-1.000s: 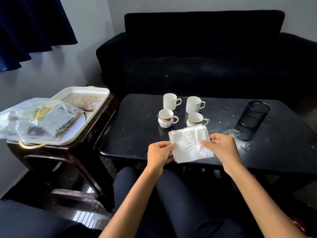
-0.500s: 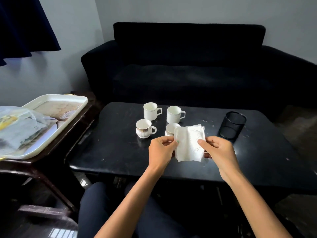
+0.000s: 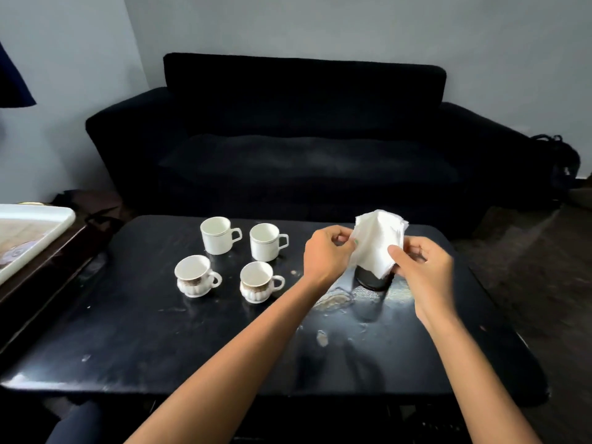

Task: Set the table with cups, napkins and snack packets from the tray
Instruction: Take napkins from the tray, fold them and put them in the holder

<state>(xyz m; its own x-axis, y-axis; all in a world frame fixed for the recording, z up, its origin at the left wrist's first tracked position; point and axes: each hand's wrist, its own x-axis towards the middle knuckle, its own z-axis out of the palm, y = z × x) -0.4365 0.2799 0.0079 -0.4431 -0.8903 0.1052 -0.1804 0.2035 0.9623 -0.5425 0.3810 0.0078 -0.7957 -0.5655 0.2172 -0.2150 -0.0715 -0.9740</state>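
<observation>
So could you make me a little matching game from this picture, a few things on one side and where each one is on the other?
Things:
1. napkins
2. plain white cups
3. brown-patterned cups
4. tray

Places:
A. far row on the black table
B. on the side stand at the left edge
C. held between the left hand and right hand, over the black mesh holder
D. near row on the table

Pairs: 1-C, 2-A, 3-D, 4-B
</observation>
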